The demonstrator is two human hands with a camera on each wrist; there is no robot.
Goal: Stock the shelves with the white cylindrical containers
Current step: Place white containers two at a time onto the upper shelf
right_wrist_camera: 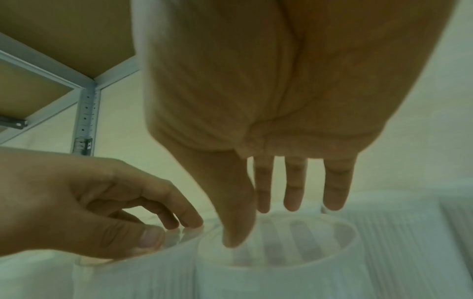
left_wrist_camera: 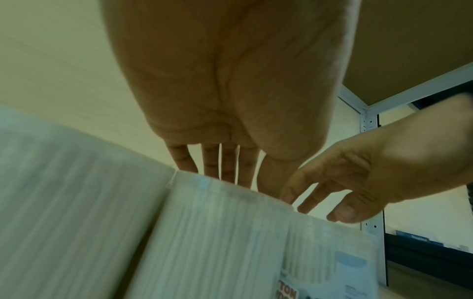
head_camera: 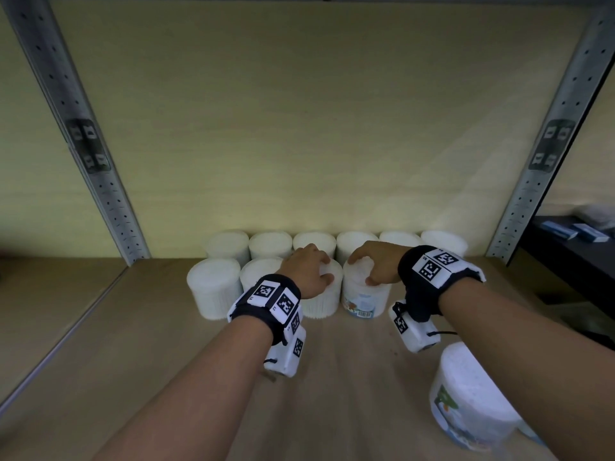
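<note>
White cylindrical containers stand in two rows at the back of the wooden shelf (head_camera: pixel 166 361). My left hand (head_camera: pixel 321 269) grips the top of a plain white container (head_camera: pixel 322 302) in the front row, thumb on the near edge and fingers over the far edge. Beside it, my right hand (head_camera: pixel 361 269) grips from above the lid of a labelled container (head_camera: pixel 364 301), which touches the plain one. In the right wrist view the right hand's thumb (right_wrist_camera: pixel 235 232) meets the lid rim. One more labelled container (head_camera: pixel 472 394) stands near the shelf's front right.
The back row (head_camera: pixel 359 244) holds several containers against the pale wall. Two more (head_camera: pixel 213 287) stand left of my left hand. Perforated metal uprights (head_camera: pixel 109 194) (head_camera: pixel 532 194) frame the bay. A dark shelf with blue boxes (head_camera: pixel 559 231) lies to the right.
</note>
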